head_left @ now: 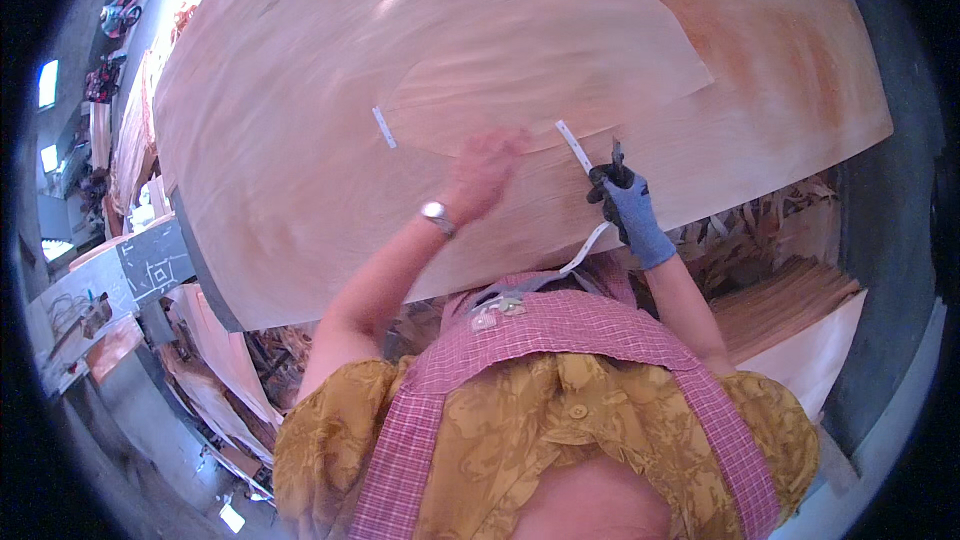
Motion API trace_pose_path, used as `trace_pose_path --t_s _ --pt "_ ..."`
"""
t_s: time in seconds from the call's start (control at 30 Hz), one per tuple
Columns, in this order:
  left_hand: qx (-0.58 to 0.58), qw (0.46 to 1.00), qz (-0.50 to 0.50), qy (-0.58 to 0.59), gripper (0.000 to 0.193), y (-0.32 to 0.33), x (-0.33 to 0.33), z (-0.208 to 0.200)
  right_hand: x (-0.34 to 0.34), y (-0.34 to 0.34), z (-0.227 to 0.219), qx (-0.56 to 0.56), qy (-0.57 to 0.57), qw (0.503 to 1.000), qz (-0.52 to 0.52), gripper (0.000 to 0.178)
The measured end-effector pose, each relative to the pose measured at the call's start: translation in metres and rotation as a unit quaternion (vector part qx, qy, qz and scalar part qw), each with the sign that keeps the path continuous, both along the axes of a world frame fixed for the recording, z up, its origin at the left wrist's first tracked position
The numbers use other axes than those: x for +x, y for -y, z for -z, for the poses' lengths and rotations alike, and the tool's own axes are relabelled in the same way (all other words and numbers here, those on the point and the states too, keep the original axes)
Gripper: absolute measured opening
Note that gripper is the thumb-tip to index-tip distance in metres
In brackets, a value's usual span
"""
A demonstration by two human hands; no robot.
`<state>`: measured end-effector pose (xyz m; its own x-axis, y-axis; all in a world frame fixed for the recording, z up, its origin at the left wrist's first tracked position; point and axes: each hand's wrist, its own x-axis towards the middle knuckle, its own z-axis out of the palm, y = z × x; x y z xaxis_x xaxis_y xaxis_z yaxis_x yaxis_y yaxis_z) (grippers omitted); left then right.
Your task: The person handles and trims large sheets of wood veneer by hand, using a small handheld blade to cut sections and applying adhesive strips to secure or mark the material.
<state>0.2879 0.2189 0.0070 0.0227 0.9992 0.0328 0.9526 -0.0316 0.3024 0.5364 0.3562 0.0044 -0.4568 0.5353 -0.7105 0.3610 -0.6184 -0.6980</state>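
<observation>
A broad sheet of pale wood veneer [300, 170] lies in front of me, with a lighter rounded veneer patch [560, 50] on it. My left hand [488, 175], bare and with a silver watch [434, 211] at the wrist, is over the near edge of that patch, its fingers smeared by motion. Closed in a blue-grey glove with black fingers, my right hand [625, 202] grips white tape [573, 146] and a dark slim tool [617, 152] whose kind I cannot make out. The tape trails toward my waist. Left of the patch sits a short white tape strip [384, 128].
Stacked veneer sheets [790, 315] with ragged edges lie below the sheet at right. On the left are a dark board with chalk-like marks [155, 258], more loose veneer [225, 350], and parked two-wheelers [125, 12] farther off.
</observation>
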Motion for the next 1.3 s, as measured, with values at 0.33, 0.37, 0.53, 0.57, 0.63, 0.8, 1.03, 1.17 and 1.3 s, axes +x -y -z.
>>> trace_pose_path --t_s 0.33,0.37,0.53,0.57,0.63,0.8,1.03,1.17,1.3 --pt "-0.031 0.999 0.010 -0.036 0.072 -0.041 0.065 0.018 0.006 -0.067 -0.003 0.458 0.190 0.794 -0.352 0.025" --pt "-0.029 0.999 0.014 -0.035 0.071 -0.041 0.062 0.020 0.002 -0.083 -0.005 0.462 0.211 0.777 -0.373 0.026" --pt "-0.046 0.994 -0.030 0.098 0.055 -0.108 0.027 -0.002 -0.080 -0.183 0.004 0.312 -0.131 0.934 -0.112 0.018" --pt "0.031 0.990 -0.090 0.107 0.053 -0.132 0.013 0.006 -0.106 -0.198 -0.017 0.229 -0.116 0.960 -0.110 0.018" --pt "0.134 0.972 -0.161 0.101 0.049 -0.185 -0.013 0.008 -0.138 -0.223 -0.005 0.182 -0.119 0.975 -0.052 0.017" --pt "0.173 0.979 -0.103 0.014 0.045 -0.257 -0.049 0.027 -0.168 -0.236 0.037 0.154 -0.110 0.982 -0.009 0.016" --pt "0.132 0.989 -0.069 0.008 0.043 -0.271 -0.049 0.036 -0.143 -0.274 0.042 0.630 0.123 0.730 -0.235 0.031" --pt "0.083 0.992 -0.097 -0.015 0.045 -0.264 -0.054 0.031 -0.073 -0.299 -0.072 0.286 0.132 0.930 -0.191 0.034" --pt "0.043 0.994 -0.100 0.018 0.055 -0.277 -0.048 0.012 0.022 -0.299 -0.111 0.214 0.139 0.951 -0.176 0.026"
